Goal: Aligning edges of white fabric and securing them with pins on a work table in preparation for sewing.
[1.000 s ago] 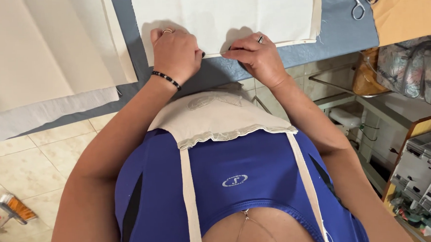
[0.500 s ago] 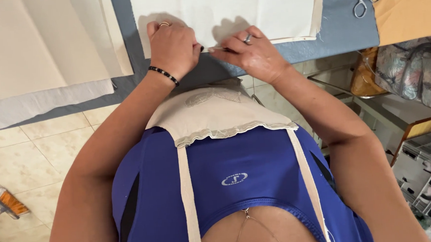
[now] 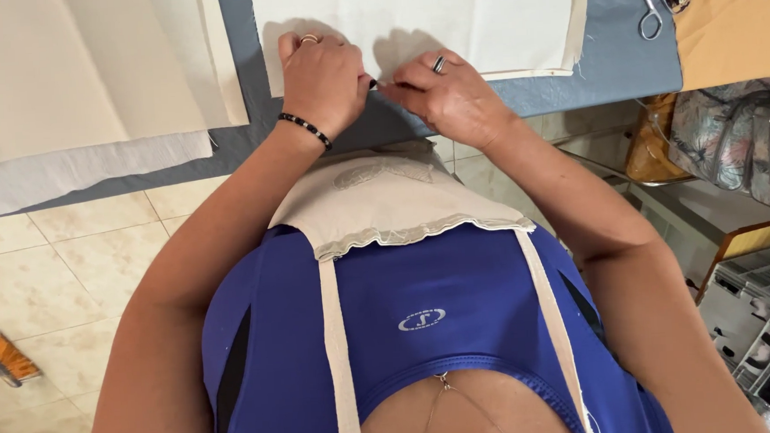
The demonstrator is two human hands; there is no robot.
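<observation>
Both hands are down at the near edge of the flat cream-white fabric panel, which lies spread on the blue-grey padded surface. The left hand, with a ring and a black beaded bracelet at the wrist, is curled into a loose fist, knuckles up, its thumb and forefinger pinched toward the cloth's hem. The right hand, wearing 1 dark ring, meets it fingertip to fingertip, and between them sits something small and dark, too tiny to name. So the 2 hands are together, pinched on the fabric edge at 1 spot.

How far along? My read is early: the panel looks smooth and unmarked across the rest of its width, with only this 1 point on the hem being worked, so most of the edge seems left to do.

Both forearms angle inward from the body, elbows out wide, wrists bent down over the surface's edge.

Off to the left lies a larger stack of cream cloth sheets, apart from the hands. At top right, metal scissors rest on the surface, beside a tan patterned cloth. Below is a beige tiled floor.
</observation>
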